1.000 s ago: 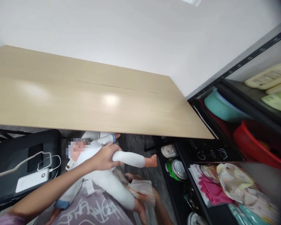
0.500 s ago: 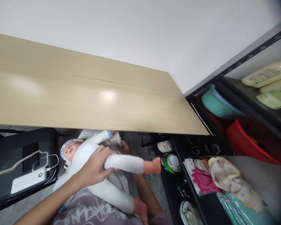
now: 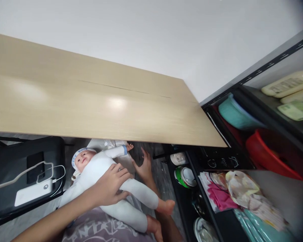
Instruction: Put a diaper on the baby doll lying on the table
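Note:
A baby doll (image 3: pixel 98 168) in a white suit with blue cuffs and a white headband lies face up across my lap, its head to the left. My left hand (image 3: pixel 113 185) grips it at the hip, fingers curved over the top of the thigh. Beyond the doll's legs, my right hand (image 3: pixel 144 168) is raised with thumb and fingers spread, nothing in it. A pale cloth or cushion (image 3: pixel 127 163) lies partly under the doll, beside my right hand. The table edge overhangs near the doll's raised arm.
The wooden tabletop (image 3: pixel 103 107) stretches ahead to a white wall. On the left, a white power bank (image 3: pixel 33 193) with cables lies on a black chair (image 3: pixel 5 161). To the right, a black shelf holds a red basin (image 3: pixel 270 154), a teal basin (image 3: pixel 238 112) and folded cloths (image 3: pixel 242 188).
My right hand has come away from the pale material and spread its fingers. The doll's near-table leg has dropped lower, and its head shows slightly farther right. My left hand stays on its hip.

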A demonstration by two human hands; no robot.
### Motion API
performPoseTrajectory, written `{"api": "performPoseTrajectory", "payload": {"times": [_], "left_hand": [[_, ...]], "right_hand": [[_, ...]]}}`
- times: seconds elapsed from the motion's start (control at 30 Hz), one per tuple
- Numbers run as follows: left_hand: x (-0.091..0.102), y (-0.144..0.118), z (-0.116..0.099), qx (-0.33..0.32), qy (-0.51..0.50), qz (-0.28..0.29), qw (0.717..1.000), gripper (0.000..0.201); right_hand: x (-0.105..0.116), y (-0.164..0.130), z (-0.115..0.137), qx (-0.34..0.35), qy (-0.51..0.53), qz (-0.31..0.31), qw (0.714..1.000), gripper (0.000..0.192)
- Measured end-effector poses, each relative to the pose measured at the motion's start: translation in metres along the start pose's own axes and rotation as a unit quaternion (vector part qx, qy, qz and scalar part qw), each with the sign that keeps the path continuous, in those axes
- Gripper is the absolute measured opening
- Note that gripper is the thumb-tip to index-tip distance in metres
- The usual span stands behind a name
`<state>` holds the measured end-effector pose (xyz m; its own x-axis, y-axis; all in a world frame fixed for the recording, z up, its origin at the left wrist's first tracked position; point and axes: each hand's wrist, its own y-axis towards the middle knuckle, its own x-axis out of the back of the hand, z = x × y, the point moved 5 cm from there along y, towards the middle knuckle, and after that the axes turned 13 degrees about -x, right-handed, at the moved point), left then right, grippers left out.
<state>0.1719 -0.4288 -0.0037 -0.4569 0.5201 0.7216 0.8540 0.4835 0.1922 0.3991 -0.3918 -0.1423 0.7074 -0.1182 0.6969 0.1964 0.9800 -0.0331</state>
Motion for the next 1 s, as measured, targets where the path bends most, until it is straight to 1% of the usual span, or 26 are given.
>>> {"api": "performPoseTrajectory", "payload": {"times": [0.07,0.1,0.17,0.2,0.27,0.33,0.37,0.4,0.47,0.5,0.53,0.57,0.6,0.63,0.67,0.7,0.77,0.83,0.9,1.0], "left_hand": [[-0.002,0.002,0.000,-0.017,0.002,0.010,1.000,0.045],[-0.003,0.002,-0.001,-0.025,0.002,0.015,1.000,0.044],[-0.003,0.004,-0.002,-0.037,0.003,0.023,0.999,0.044],[-0.002,0.004,-0.003,-0.039,0.004,0.023,0.999,0.044],[0.003,0.001,-0.006,-0.043,-0.001,0.010,0.999,0.047],[0.009,-0.010,-0.011,-0.047,-0.004,-0.024,0.999,0.048],[0.012,-0.019,-0.013,-0.049,-0.003,-0.051,0.997,0.045],[0.015,-0.032,-0.013,-0.047,0.003,-0.090,0.995,0.039],[0.016,-0.067,-0.010,-0.022,0.034,-0.202,0.979,0.031],[0.015,-0.090,-0.005,0.006,0.060,-0.272,0.960,0.026],[0.012,-0.116,0.001,0.047,0.094,-0.337,0.936,0.020],[0.007,-0.142,0.008,0.101,0.124,-0.387,0.908,0.014],[-0.001,-0.167,0.017,0.164,0.137,-0.418,0.883,0.014],[-0.009,-0.191,0.026,0.228,0.137,-0.434,0.860,0.024],[-0.017,-0.211,0.035,0.289,0.122,-0.432,0.846,0.035],[-0.026,-0.227,0.043,0.340,0.098,-0.413,0.839,0.046],[-0.039,-0.246,0.055,0.402,0.048,-0.359,0.841,0.060],[-0.044,-0.250,0.058,0.417,0.015,-0.319,0.851,0.062],[-0.042,-0.245,0.055,0.408,-0.010,-0.311,0.858,0.063],[-0.035,-0.229,0.045,0.382,-0.063,-0.309,0.869,0.070]], "right_hand": [[0.010,0.001,0.024,0.061,-0.011,0.008,0.998,0.083],[0.010,0.006,0.039,0.091,-0.020,0.032,0.995,0.081],[0.001,0.018,0.072,0.147,-0.058,0.123,0.980,0.074],[-0.005,0.026,0.087,0.156,-0.083,0.161,0.971,0.068],[-0.014,0.039,0.112,0.156,-0.129,0.216,0.955,0.052],[-0.019,0.045,0.136,0.172,-0.157,0.243,0.942,0.042],[-0.018,0.043,0.149,0.193,-0.168,0.246,0.935,0.041],[-0.016,0.040,0.161,0.221,-0.180,0.241,0.928,0.040],[-0.010,0.030,0.182,0.274,-0.209,0.217,0.914,0.039],[-0.008,0.024,0.191,0.294,-0.222,0.205,0.907,0.037],[-0.005,0.019,0.198,0.310,-0.229,0.196,0.902,0.036],[-0.003,0.015,0.205,0.322,-0.229,0.190,0.899,0.035],[-0.002,0.011,0.210,0.330,-0.223,0.186,0.898,0.034],[-0.001,0.009,0.214,0.338,-0.215,0.183,0.898,0.034],[-0.001,0.007,0.218,0.344,-0.206,0.179,0.899,0.034],[-0.001,0.006,0.221,0.349,-0.196,0.177,0.899,0.034],[0.001,0.005,0.226,0.359,-0.174,0.172,0.900,0.033],[0.006,0.002,0.229,0.371,-0.145,0.173,0.901,0.032],[0.017,-0.001,0.232,0.379,-0.111,0.178,0.901,0.032],[0.047,-0.007,0.233,0.378,-0.064,0.174,0.907,0.031]]}}
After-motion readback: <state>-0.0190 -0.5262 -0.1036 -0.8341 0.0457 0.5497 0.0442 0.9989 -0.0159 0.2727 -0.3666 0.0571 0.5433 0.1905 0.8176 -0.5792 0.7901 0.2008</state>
